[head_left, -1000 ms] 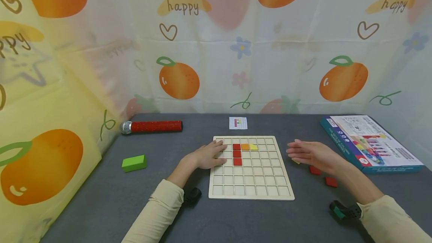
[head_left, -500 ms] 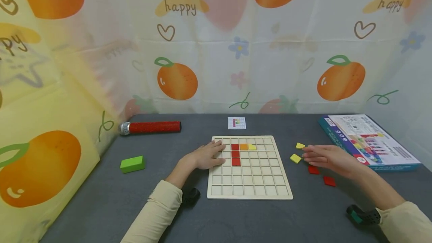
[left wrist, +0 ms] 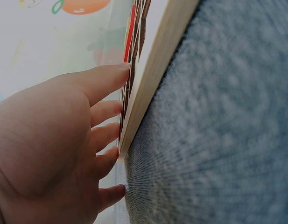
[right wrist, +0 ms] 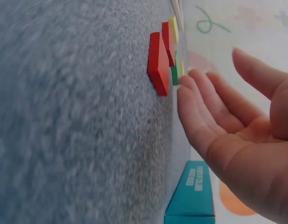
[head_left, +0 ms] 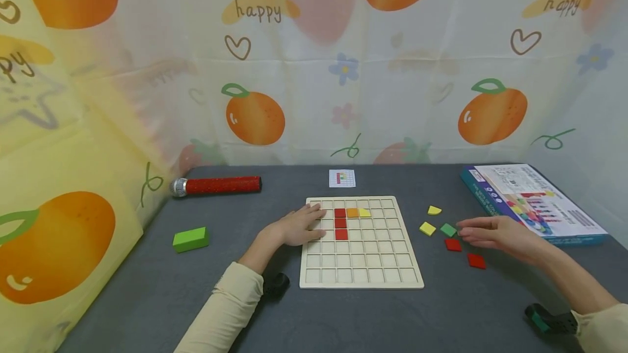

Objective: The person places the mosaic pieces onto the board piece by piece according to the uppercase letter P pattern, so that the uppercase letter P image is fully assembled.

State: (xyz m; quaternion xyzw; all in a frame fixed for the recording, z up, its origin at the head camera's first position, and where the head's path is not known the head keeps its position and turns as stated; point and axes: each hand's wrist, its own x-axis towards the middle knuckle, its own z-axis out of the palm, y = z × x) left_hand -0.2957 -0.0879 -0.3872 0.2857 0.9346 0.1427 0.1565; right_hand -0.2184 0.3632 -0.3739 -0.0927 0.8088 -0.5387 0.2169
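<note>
My left hand lies with spread fingers over the left edge of a pale wooden grid board. In the left wrist view its fingertips touch the board's edge. On the board sit a column of red tiles, an orange tile and a yellow tile. Right of the board, my right hand holds nothing, its fingers extended beside a green tile. Near it lie a yellow square tile, a smaller yellow piece and two red tiles, one nearer and one farther.
A teal-sided game box lies at the back right, beyond my right hand. A small pattern card is behind the board. At the left are a red microphone and a green block. A printed curtain borders the table.
My right hand has drawn away to the right, uncovering first the yellow pieces, then the green tile. The left hand stays on the board. The head view has shifted slightly.
</note>
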